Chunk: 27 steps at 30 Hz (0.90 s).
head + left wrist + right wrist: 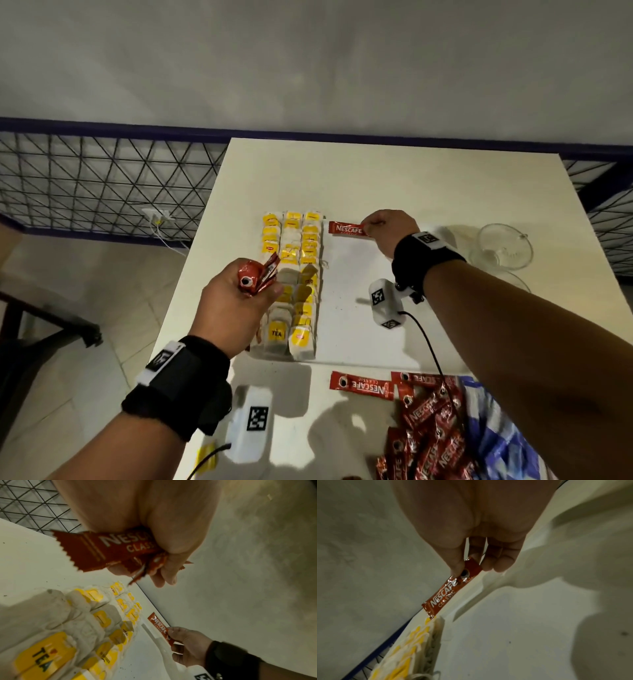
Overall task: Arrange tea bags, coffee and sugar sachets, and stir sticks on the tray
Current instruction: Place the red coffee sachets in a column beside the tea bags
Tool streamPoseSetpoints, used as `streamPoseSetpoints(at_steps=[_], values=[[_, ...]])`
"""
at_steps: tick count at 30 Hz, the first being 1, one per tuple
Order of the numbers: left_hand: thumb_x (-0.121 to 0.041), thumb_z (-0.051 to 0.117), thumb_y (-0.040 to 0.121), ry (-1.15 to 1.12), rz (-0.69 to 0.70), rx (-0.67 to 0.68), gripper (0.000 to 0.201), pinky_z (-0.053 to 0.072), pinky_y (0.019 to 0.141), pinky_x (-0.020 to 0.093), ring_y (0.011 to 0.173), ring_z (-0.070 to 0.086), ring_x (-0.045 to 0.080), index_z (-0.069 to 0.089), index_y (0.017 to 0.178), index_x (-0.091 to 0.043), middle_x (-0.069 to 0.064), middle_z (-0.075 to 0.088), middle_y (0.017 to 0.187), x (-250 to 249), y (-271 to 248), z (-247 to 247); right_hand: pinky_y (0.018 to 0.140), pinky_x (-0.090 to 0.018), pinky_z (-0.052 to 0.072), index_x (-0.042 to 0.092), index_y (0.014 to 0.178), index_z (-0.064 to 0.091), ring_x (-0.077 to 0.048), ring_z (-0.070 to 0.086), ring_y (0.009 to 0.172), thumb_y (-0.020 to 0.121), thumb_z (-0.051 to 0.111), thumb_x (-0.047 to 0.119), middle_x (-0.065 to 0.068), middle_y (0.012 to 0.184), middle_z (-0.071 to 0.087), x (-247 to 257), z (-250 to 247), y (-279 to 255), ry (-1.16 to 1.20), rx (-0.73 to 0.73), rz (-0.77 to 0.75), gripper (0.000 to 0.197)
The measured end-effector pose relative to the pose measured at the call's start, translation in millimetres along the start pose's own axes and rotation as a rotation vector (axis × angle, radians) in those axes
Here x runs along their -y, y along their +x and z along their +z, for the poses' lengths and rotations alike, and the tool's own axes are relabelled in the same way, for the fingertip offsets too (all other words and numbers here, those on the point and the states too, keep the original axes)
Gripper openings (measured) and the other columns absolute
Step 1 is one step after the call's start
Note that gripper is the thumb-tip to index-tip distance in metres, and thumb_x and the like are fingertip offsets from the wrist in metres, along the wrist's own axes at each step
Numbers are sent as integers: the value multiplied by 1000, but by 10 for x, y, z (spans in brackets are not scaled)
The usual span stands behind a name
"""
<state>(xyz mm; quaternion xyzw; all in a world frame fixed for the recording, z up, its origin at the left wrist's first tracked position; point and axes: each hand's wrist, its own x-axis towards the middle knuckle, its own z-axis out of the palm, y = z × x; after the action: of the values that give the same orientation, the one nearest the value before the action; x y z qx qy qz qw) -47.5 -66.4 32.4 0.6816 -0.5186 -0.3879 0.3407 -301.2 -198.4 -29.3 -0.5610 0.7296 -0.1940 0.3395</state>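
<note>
Three rows of yellow-tagged tea bags [298,281] [68,628] [412,649] fill the left part of the white tray [349,274] [522,642]. My right hand [387,229] [471,561] [188,646] pinches one end of a red coffee sachet [346,229] [443,596] [160,626]. The sachet lies crosswise along the tray's far edge, just right of the tea bags. Whether it touches the tray I cannot tell. My left hand [239,301] [163,574] grips a bundle of red coffee sachets [257,275] [109,549] above the left tea bag row.
A pile of red coffee sachets [428,421] and a single one [361,385] lie on the table in front of the tray, next to a blue-and-white plastic bag [496,428]. Glass cups [503,246] stand at the right. The table's left edge [191,274] drops off beside my left hand.
</note>
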Motion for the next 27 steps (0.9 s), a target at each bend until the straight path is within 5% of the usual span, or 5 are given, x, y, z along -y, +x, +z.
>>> streamPoseSetpoints(at_steps=[4,11,16,21,27], values=[[-17,78,79,-27,8,5,17,48,62,29,64,61,23,61,80,-20,6,68,71,24,23,8,69,-19,38,25,95,72,-14,54,83,92,56,24,5,95,62,-55,157,175,-13,29,16,16],[-11,76,80,-56,15,22,19,43,54,9,53,56,0,62,84,-22,-14,65,63,50,42,51,69,-18,40,25,81,71,-14,57,77,89,58,17,4,87,67,-65,273,311,-19,-20,17,18],[-10,76,80,-73,7,34,19,43,54,10,52,56,-1,62,85,-21,-17,64,61,74,51,58,71,-26,50,26,74,69,-20,62,78,86,60,16,-2,87,69,-63,327,359,-44,-30,-10,18],[-8,75,81,-84,8,35,19,44,50,11,49,55,3,62,86,-21,-14,65,62,70,51,66,71,-25,47,25,84,70,-22,61,86,86,62,18,-6,95,66,-62,344,387,-37,-37,-25,11],[-8,75,80,-102,9,31,18,43,55,7,57,60,-1,64,88,-19,-14,68,67,69,38,64,67,-26,46,25,77,65,-25,61,85,86,64,14,-9,99,63,-71,349,417,-12,-38,-4,14]])
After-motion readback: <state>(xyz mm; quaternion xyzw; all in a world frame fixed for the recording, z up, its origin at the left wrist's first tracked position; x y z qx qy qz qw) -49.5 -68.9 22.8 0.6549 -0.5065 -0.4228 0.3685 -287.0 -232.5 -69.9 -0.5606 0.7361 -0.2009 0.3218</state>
